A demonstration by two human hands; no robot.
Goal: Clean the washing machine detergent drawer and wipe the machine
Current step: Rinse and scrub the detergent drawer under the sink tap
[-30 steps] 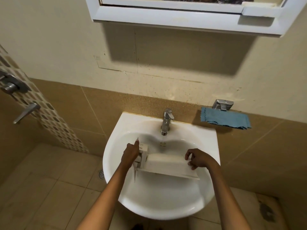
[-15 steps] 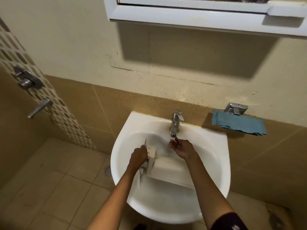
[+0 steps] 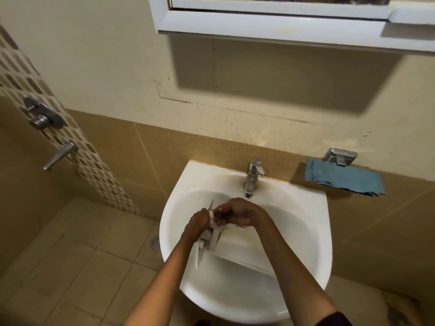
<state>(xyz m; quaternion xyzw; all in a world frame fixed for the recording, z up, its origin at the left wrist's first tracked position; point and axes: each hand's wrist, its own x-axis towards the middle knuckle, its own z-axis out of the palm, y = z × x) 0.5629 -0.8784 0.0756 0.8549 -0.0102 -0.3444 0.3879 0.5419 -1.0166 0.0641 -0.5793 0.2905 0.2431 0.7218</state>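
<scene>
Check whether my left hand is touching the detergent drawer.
Touching. The head view shows the left hand gripping the front end of the detergent drawer, which lies in the sink.

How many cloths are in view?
1: the blue cloth hangs on the wall right of the sink. The left hand and right hand at the detergent drawer could hide another.

Beige wall [image 3: 94,55] above tan tiles [image 3: 164,147] — white cabinet [image 3: 259,24] overhead.
</scene>
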